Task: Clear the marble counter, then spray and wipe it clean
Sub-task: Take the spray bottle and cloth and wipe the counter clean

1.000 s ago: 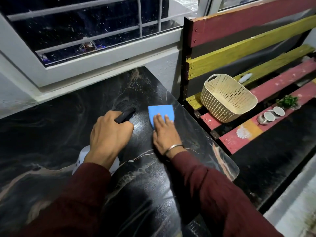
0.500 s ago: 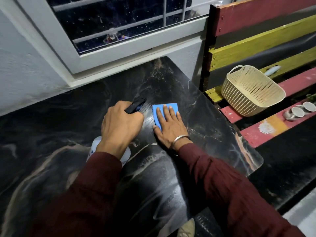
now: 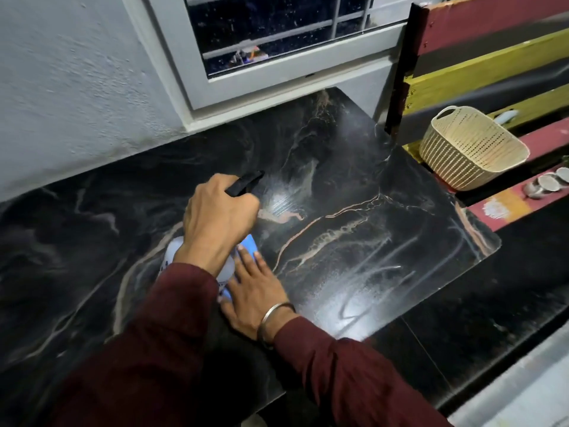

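Note:
The black marble counter (image 3: 354, 167) with pale veins fills the middle of the view; wet streaks shine on its near right part. My left hand (image 3: 218, 217) grips the black trigger head of a white spray bottle (image 3: 172, 254), its nozzle pointing to the far right just above the counter. My right hand (image 3: 255, 294) lies flat on a blue cloth (image 3: 248, 244), pressing it onto the counter just below the left wrist. Most of the cloth is hidden under the two hands; only a blue corner shows.
A cream plastic basket (image 3: 471, 149) stands on a striped wooden bench (image 3: 505, 208) to the right of the counter, with small white cups (image 3: 548, 183) beside it. A white-framed window (image 3: 277, 72) and a grey wall (image 3: 77, 94) close off the far side.
My right hand has pulled the blue cloth back toward me and to the left, under the left wrist. The left hand keeps the bottle. Wet streaks now show on the near right.

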Tool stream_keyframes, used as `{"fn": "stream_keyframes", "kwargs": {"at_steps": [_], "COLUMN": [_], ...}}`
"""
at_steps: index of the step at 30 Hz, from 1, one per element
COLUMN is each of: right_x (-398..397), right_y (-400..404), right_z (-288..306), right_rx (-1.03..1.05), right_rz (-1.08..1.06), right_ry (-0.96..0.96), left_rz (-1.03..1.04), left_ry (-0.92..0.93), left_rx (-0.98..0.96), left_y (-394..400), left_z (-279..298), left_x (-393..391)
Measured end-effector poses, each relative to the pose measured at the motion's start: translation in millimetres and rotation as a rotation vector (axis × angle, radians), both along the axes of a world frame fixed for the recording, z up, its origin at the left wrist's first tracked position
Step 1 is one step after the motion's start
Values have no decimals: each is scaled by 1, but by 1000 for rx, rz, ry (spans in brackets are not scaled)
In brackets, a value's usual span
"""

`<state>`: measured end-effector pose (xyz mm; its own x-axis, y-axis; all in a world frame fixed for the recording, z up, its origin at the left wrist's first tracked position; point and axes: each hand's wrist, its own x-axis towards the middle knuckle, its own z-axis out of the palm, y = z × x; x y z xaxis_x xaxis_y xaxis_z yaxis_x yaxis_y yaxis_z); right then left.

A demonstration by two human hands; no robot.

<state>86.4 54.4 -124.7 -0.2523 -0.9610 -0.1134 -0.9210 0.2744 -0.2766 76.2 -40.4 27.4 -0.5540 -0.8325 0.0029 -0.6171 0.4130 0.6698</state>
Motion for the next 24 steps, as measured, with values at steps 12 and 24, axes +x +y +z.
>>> {"fn": "stream_keyframes", "kwargs": {"at_steps": [12,24], "right_x": [-160,-11], "right_y": [45,-23], "right_z": [-3,-8], "right_rx": [85,38], "right_rz": [-361,-300], "right_ry": [159,70], "left_rz": [14,47], "left_ry": [-17,-50], "left_rx": [5,74], "left_y": [-20,-17], "left_z": [-19,-26], "left_x": [40,46]}}
